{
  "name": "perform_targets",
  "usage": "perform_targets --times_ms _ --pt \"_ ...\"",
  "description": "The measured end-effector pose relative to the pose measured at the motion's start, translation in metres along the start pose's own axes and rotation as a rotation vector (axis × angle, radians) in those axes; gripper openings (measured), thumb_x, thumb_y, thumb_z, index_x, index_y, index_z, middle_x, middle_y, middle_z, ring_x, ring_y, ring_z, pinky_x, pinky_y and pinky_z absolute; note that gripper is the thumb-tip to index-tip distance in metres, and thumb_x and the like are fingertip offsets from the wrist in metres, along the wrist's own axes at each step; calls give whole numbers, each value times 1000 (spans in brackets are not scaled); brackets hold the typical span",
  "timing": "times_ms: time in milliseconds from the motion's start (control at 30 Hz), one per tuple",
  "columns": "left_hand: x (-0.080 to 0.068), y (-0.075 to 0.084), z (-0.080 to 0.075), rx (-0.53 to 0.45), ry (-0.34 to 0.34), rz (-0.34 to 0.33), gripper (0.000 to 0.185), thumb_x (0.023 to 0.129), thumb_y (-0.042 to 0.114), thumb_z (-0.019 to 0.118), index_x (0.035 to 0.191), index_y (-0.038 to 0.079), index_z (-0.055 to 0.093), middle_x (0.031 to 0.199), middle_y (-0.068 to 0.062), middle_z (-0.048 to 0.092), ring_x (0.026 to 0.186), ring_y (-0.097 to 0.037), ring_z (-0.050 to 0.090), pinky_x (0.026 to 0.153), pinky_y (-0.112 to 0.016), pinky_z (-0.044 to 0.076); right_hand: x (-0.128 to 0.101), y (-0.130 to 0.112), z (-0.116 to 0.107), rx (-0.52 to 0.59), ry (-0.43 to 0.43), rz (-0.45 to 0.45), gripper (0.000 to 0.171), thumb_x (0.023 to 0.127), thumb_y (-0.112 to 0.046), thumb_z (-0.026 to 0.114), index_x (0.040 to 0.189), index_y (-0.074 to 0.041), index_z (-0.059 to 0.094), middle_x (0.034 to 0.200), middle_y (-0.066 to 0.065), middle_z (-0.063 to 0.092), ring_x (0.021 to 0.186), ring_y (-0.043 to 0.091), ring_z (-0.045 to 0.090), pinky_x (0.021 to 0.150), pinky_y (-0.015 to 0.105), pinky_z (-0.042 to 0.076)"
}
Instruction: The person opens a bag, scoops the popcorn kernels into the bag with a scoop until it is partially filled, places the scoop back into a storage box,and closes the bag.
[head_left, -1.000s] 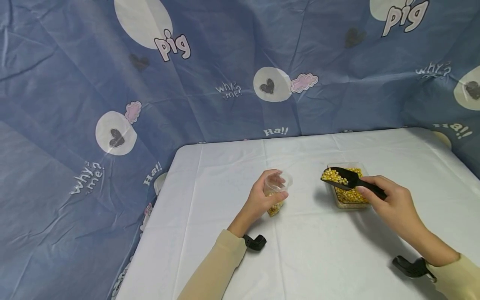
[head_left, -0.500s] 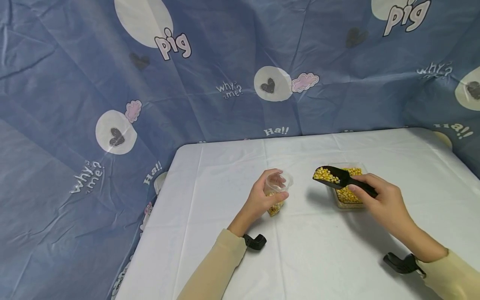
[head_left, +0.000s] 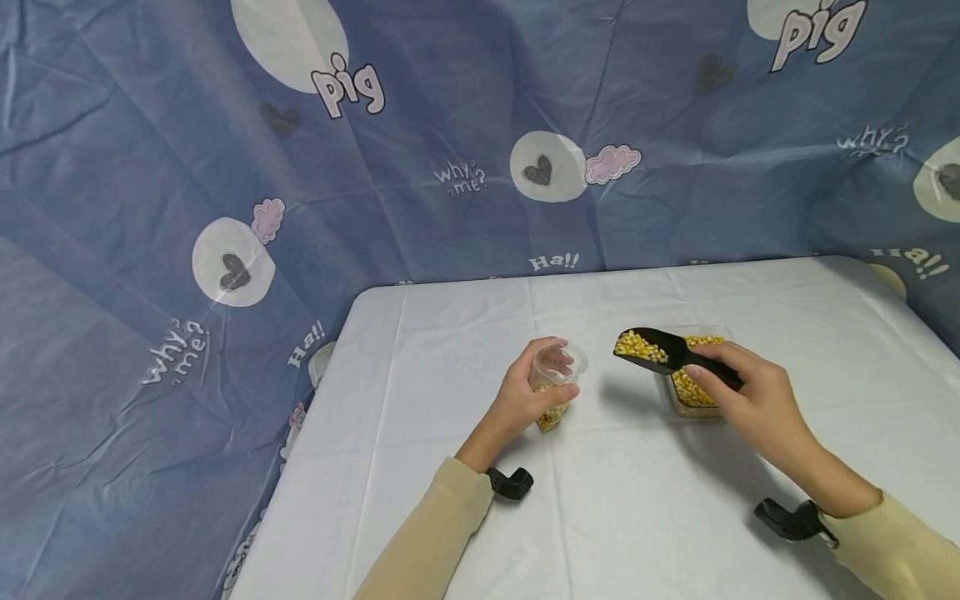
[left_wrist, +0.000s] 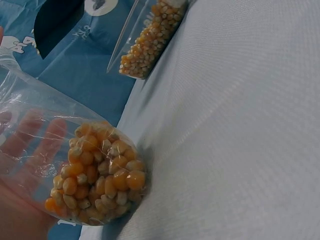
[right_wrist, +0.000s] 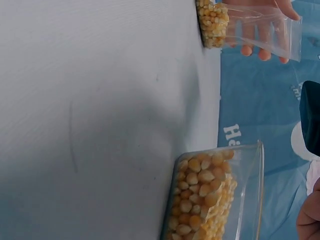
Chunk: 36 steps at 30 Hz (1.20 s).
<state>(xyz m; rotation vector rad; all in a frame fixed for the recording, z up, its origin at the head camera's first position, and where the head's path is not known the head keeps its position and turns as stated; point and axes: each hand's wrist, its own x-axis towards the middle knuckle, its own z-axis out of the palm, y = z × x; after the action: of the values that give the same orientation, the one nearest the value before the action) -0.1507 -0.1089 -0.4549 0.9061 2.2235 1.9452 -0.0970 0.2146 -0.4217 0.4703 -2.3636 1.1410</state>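
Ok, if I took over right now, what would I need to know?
Left hand holds the clear cup on the table; some corn sits in its bottom.
Right hand holds the black scoop, loaded with corn, in the air between the tub of corn and the cup.
Done: scoop filled and lifted.
Left: probably tip it into the cup.
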Motion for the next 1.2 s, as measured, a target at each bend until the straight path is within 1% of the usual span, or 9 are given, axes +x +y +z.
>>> perform_targets --times_ms 100,233,367,500,700,800,967,1067,1200 --pt "0 0 0 10 4 -3 63 91 14 75 146 9 44 127 -22 59 113 -34 61 97 -41 50 1 -2 1 8 -12 -2 27 90 -8 76 116 -17 73 108 -3 70 85 3 60 70 11 43" --pt "0 2 1 23 3 -9 64 91 22 75 146 12 44 127 -19 60 112 -30 61 96 -39 51 3 -4 2 15 -23 -9 27 90 -8 77 116 -17 73 108 -6 69 82 4 59 68 13 43" --pt "0 3 1 39 -3 -17 64 91 26 76 146 15 44 128 -17 59 113 -29 61 96 -39 50 6 -6 4 26 -28 -19 28 90 -7 77 116 -16 73 110 -5 70 91 3 61 75 11 44" --pt "0 2 1 37 -5 -21 64 90 24 76 145 17 44 128 -16 59 114 -29 61 97 -38 50 8 -10 5 38 -39 -21 27 90 -7 77 115 -15 73 111 -3 70 99 2 61 81 10 43" --pt "0 3 2 21 -7 -12 64 90 14 75 146 11 43 128 -21 59 114 -36 60 97 -40 49 10 -18 6 35 -53 -37 27 91 -9 76 116 -18 73 110 -5 70 94 3 61 75 11 44" --pt "0 8 2 15 -9 -4 64 90 9 74 146 9 43 129 -26 57 114 -42 59 99 -45 48 12 -20 6 25 -64 -52 27 91 -9 76 116 -20 73 109 -7 70 91 2 60 73 12 43" --pt "-2 29 1 -12 -28 10 62 90 4 73 144 5 43 127 -31 55 114 -49 56 99 -56 46 17 -22 9 33 -95 -69 29 91 -9 76 118 -19 73 111 -8 70 97 1 62 78 11 44" --pt "-3 36 1 -27 -29 18 61 89 2 73 143 4 44 125 -29 56 113 -50 56 98 -56 47 19 -23 11 42 -110 -69 28 91 -10 77 117 -18 73 111 -9 70 102 2 62 82 11 44" --pt "-3 39 1 -37 -30 11 60 89 3 73 143 4 44 126 -31 55 113 -51 56 99 -53 48 22 -26 13 42 -126 -75 25 91 -12 77 115 -20 73 106 -12 69 91 4 60 75 14 44"
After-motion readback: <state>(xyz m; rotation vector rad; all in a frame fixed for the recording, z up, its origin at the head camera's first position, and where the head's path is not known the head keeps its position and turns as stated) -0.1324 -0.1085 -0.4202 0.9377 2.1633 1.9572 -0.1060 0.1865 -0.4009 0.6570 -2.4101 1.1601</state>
